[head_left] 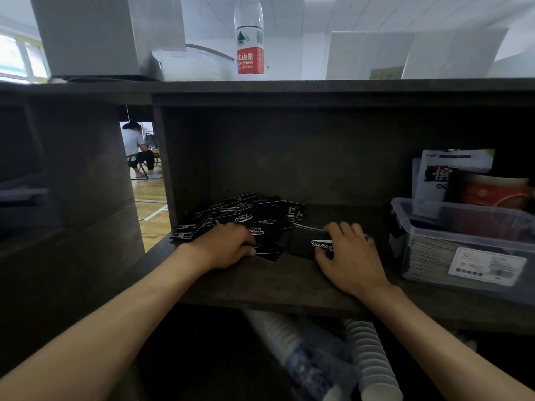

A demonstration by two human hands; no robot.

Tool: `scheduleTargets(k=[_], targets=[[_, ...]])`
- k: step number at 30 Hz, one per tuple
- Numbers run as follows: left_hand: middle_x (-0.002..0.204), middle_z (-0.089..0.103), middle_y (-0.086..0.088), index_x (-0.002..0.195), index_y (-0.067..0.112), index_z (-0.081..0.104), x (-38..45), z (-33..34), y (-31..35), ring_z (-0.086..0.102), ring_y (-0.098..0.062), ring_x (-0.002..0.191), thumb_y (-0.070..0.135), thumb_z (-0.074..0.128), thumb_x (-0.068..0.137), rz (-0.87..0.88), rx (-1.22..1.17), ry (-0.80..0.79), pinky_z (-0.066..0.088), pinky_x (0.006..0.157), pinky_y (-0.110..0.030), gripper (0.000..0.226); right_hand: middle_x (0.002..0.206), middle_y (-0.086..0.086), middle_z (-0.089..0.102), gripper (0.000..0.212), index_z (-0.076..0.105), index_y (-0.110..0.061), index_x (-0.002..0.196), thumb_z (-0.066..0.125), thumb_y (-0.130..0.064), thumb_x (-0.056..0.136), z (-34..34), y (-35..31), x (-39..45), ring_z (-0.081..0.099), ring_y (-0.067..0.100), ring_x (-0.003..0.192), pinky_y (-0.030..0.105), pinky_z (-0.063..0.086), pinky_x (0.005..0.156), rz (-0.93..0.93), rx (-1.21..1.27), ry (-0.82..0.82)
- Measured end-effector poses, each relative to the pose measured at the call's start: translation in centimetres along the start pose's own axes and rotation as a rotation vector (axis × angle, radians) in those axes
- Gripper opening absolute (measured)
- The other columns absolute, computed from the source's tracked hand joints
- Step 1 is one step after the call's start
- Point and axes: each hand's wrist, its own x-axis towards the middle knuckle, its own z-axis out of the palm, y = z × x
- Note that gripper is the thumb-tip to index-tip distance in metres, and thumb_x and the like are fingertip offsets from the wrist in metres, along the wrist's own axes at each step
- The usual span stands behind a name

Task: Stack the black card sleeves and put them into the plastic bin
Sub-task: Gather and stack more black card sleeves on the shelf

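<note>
Forearms: two, bare, nearest the lens, reaching up into a dark shelf bay [289, 285].
Plastic bin [463, 224]: one, clear, lid off, at right end of same shelf; already holds a packed row of flat items and upright packets.
Loose card sleeves [246, 215]: black, white lettering, fanned in overlapping heap at left rear of bay; exact count not readable, roughly a dozen or more.
Gathered stack [307, 241]: one small squared pile, just right of heap, well short of bin.
Left hand [228, 246]: fingers curled down onto the near edge of heap, pinching a sleeve.
Right hand [347, 250]: fingers and thumb clamped round the gathered stack.
Handling (judged): light, thin, slick-faced, prone to sliding apart; best squared and gripped across opposite long edges.
Water bottle [249, 39]: one, atop shelf.
</note>
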Motion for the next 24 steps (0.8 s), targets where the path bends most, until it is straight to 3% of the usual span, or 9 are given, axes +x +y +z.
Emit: scheduleTargets(k=[2,5,9,12,14,16,18,21,24], targets=[[0.111,0.067,0.001,0.112,0.025,0.066,-0.7,0.2,0.3,0.06,-0.02,0.106,0.041,0.044,0.101,0.089,0.191,0.069,0.041,0.096,-0.037,0.029,0.119,0.0,0.055,0.045,0.048,-0.025,0.126,0.053,-0.05,0.089,0.0,0.0,0.0,0.046,0.021,0.113,0.045,0.043,0.092,0.001,-0.002,0.004],[0.097,0.066,0.004,0.099,0.025,0.062,-1.2,0.4,0.4,0.058,-0.017,0.094,0.031,0.042,0.102,0.198,0.397,0.366,0.035,0.087,-0.033,0.022,0.119,0.0,0.055,0.045,0.048,-0.025,0.126,0.053,-0.05,0.089,0.0,-0.1,0.1,0.046,0.02,0.114,0.044,0.043,0.092,0.003,-0.003,0.002],[0.08,0.065,0.002,0.089,0.018,0.066,-1.3,-0.5,0.8,0.057,-0.015,0.076,0.021,0.054,0.095,0.123,0.124,0.703,0.043,0.078,-0.033,0.014,0.121,0.0,0.054,0.045,0.048,-0.024,0.127,0.052,-0.05,0.09,-0.1,-0.1,0.0,0.045,0.02,0.114,0.044,0.043,0.093,0.002,-0.003,0.001],[0.078,0.063,0.009,0.092,0.021,0.067,-0.9,-0.6,0.9,0.057,-0.008,0.072,0.029,0.055,0.096,0.102,-0.016,0.543,0.05,0.081,-0.036,0.016,0.122,0.0,0.054,0.046,0.047,-0.025,0.128,0.052,-0.05,0.09,-0.1,-0.1,0.1,0.045,0.02,0.115,0.044,0.043,0.094,0.002,-0.005,-0.004],[0.086,0.064,0.015,0.107,0.027,0.067,-0.8,0.1,0.9,0.062,-0.006,0.081,0.045,0.058,0.093,0.052,-0.148,0.306,0.052,0.078,-0.032,0.025,0.121,0.0,0.055,0.046,0.047,-0.025,0.128,0.052,-0.05,0.09,-0.2,-0.1,0.0,0.045,0.02,0.115,0.044,0.043,0.094,0.003,0.0,-0.003],[0.1,0.063,0.015,0.122,0.032,0.061,-0.7,0.9,0.7,0.062,-0.009,0.094,0.058,0.063,0.085,-0.018,-0.165,0.178,0.051,0.08,-0.031,0.045,0.121,0.0,0.055,0.045,0.048,-0.024,0.127,0.052,-0.05,0.09,-0.2,-0.1,0.0,0.046,0.02,0.115,0.044,0.043,0.094,0.002,0.003,0.0],[0.112,0.065,0.012,0.126,0.034,0.06,-0.6,1.3,0.9,0.06,-0.009,0.096,0.056,0.068,0.082,-0.06,-0.174,0.136,0.051,0.085,-0.032,0.05,0.119,0.001,0.055,0.044,0.049,-0.024,0.125,0.052,-0.05,0.09,-0.1,-0.1,0.0,0.046,0.02,0.114,0.044,0.043,0.093,-0.002,0.001,0.008],[0.11,0.068,0.01,0.128,0.035,0.059,-0.5,0.8,1.4,0.061,-0.007,0.094,0.041,0.071,0.085,-0.082,-0.228,0.107,0.051,0.086,-0.03,0.044,0.118,0.001,0.056,0.043,0.049,-0.024,0.124,0.051,-0.05,0.09,-0.1,-0.1,0.0,0.046,0.021,0.112,0.044,0.043,0.091,-0.008,-0.005,0.009],[0.115,0.067,0.0,0.13,0.032,0.057,-1.0,0.2,2.5,0.062,-0.02,0.107,0.036,0.06,0.094,-0.012,-0.022,0.08,0.05,0.093,-0.038,0.037,0.119,0.001,0.056,0.044,0.048,-0.024,0.126,0.052,-0.05,0.09,-0.1,0.0,0.0,0.047,0.02,0.113,0.044,0.044,0.092,-0.005,0.01,0.009]])
